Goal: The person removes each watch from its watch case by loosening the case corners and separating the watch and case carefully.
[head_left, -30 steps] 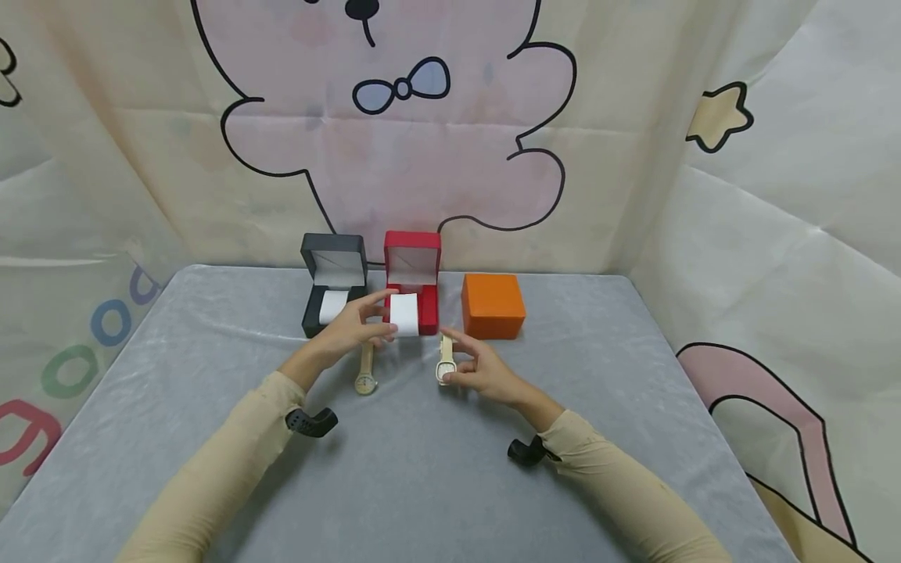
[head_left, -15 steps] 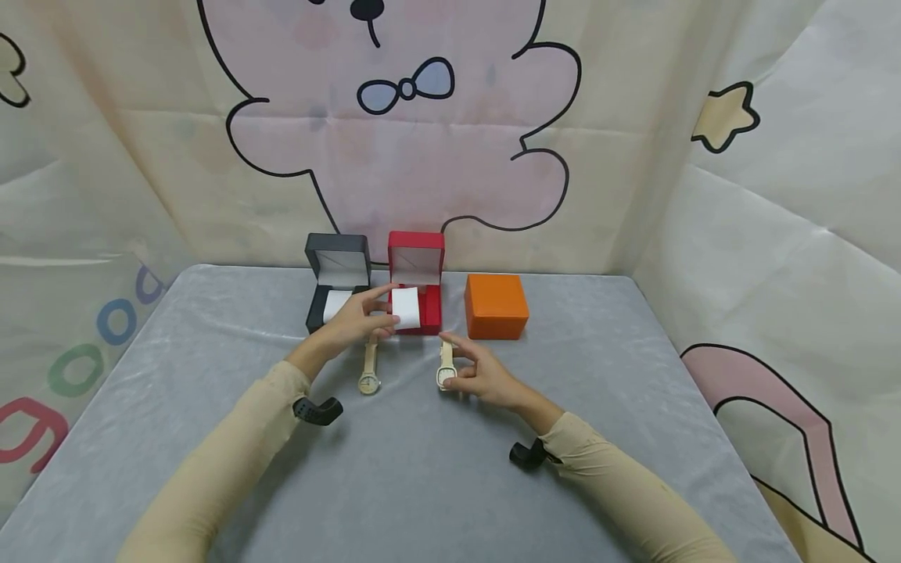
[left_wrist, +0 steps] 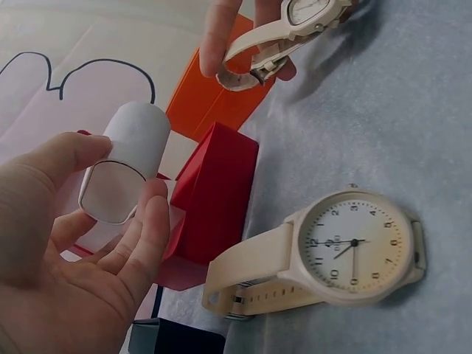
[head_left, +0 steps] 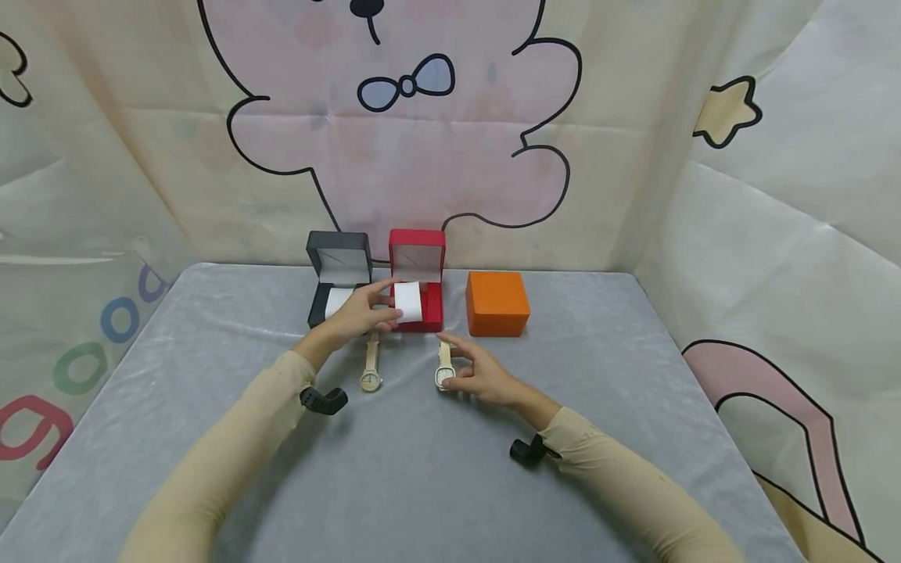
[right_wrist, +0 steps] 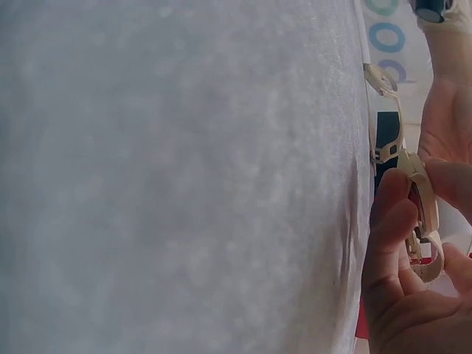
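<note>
In front of the red watch box (head_left: pixel 418 238), my left hand (head_left: pixel 357 313) holds a white rolled watch cushion (head_left: pixel 408 302). The left wrist view shows the thumb and fingers pinching this cushion (left_wrist: pixel 136 140) by its sides, off the table. To the right, my right hand (head_left: pixel 482 375) grips a cream watch (head_left: pixel 445 375) with a squarish dial, its strap buckled into a loop; the right wrist view has thumb and fingers around its case (right_wrist: pixel 422 195). A second cream watch (head_left: pixel 371 379), round-faced, lies on the table below my left hand, its strap also looped.
An open black watch box (head_left: pixel 339 241) with a white cushion (head_left: pixel 338 300) stands left of the red one, partly behind my left hand. A closed orange box (head_left: pixel 497 303) stands to the right. Grey cloth (head_left: pixel 422 469) covers the table; printed curtains (head_left: pixel 612 117) rise behind it.
My left hand has raised the white cushion slightly and moved it back toward the red box. The right hand has stayed nearly still with its watch.
</note>
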`<state>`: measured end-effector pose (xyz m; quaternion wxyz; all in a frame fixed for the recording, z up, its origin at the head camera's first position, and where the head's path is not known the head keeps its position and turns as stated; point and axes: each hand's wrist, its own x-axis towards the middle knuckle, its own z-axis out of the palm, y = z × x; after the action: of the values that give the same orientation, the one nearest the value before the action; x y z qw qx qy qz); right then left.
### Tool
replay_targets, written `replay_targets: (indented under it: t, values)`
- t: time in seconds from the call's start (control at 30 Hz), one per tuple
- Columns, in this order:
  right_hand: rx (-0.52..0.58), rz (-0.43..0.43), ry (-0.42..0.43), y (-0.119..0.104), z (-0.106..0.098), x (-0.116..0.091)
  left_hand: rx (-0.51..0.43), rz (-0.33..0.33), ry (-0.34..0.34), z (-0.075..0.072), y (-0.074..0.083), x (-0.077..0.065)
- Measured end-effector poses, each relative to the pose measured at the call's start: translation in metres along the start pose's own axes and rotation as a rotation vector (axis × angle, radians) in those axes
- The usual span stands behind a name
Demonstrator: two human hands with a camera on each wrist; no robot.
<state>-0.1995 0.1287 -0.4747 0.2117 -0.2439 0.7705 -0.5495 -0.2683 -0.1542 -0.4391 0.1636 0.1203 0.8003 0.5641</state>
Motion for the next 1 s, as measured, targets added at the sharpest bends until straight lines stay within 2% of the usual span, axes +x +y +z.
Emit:
replay_targets:
  t: [0.3,0.67,1.0]
  values:
    - [-0.025,0.021,-0.054,0.001,-0.001,0.003,0.03,-0.014,0.004,0.001,0.001,0.012]
    - [0.0,0.042,-0.101,-0.001,-0.001,0.004,0.048,-0.035,0.004,0.002,0.006,0.019]
    - [-0.057,0.052,-0.096,-0.002,-0.001,0.004,0.062,-0.035,0.009,0.002,0.005,0.026]
